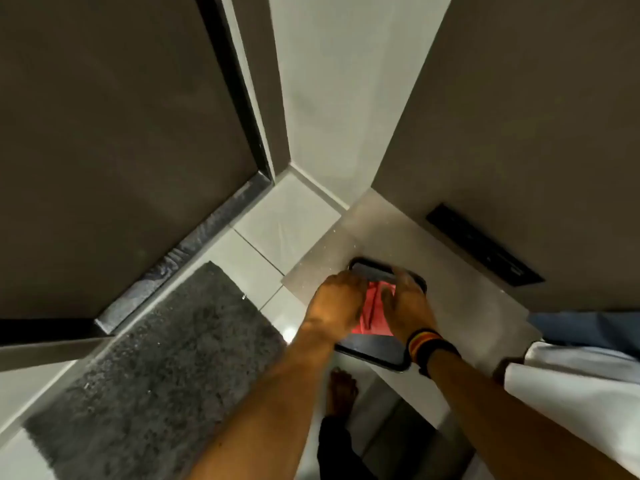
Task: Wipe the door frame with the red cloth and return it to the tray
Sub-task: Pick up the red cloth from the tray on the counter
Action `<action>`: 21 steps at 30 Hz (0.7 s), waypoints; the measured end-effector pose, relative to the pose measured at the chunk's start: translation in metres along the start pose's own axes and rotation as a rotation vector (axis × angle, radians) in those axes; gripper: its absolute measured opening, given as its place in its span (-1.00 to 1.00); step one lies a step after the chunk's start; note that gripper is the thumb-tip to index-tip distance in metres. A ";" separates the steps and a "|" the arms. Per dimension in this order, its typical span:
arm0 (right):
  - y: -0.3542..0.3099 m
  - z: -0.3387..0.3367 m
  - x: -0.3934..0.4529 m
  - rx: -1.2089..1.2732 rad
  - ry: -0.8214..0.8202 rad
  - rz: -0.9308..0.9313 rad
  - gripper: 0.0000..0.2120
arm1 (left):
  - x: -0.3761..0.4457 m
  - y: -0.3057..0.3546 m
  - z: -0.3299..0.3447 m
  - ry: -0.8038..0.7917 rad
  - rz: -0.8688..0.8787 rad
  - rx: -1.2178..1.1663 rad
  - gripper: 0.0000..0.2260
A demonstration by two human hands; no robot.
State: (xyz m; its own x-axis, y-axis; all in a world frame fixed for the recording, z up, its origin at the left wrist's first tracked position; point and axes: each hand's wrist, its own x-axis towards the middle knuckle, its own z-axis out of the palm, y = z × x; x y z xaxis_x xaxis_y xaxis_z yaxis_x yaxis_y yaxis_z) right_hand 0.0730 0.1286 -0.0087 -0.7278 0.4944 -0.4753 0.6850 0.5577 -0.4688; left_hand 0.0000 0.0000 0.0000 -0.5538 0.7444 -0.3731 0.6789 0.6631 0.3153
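Observation:
The red cloth (pixel 373 315) lies folded in a dark tray (pixel 372 355) on a pale speckled counter. My left hand (pixel 337 301) rests on the cloth's left side with fingers curled over it. My right hand (pixel 405 303), with a striped band at the wrist, presses on the cloth's right side. Both hands cover much of the cloth and the tray's far part. The dark door frame (pixel 239 95) runs up the left, beside a brown door.
The counter (pixel 460 299) ends at a brown wall with a black slot plate (pixel 485 245). A grey mat (pixel 156 368) lies on white floor tiles below left. My bare foot (pixel 343 389) stands under the counter edge. White and blue fabric (pixel 581 375) lies at the right.

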 end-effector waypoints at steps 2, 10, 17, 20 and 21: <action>0.027 0.022 0.011 0.022 -0.030 0.092 -0.62 | 0.017 0.006 0.031 -0.035 -0.123 -0.067 -0.73; 0.093 0.074 0.048 0.164 0.093 0.364 -0.61 | 0.057 0.030 0.121 -0.013 -0.519 -0.445 -0.66; 0.086 0.066 0.063 0.479 0.091 0.456 -0.71 | 0.063 0.021 0.119 0.086 -0.743 -0.792 -0.81; 0.061 0.042 0.056 0.588 0.003 0.372 -0.80 | 0.058 0.017 0.092 0.132 -0.834 -1.017 -0.68; 0.050 0.031 0.053 0.626 -0.019 0.334 -0.78 | 0.055 0.015 0.081 0.146 -0.846 -1.075 -0.62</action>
State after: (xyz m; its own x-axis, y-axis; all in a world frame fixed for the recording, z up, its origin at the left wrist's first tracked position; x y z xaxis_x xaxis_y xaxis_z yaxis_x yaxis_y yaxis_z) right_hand 0.0694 0.1618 -0.0808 -0.4788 0.5575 -0.6782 0.7661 -0.1120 -0.6329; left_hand 0.0190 0.0449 -0.0867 -0.6985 0.0440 -0.7143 -0.5542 0.5982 0.5788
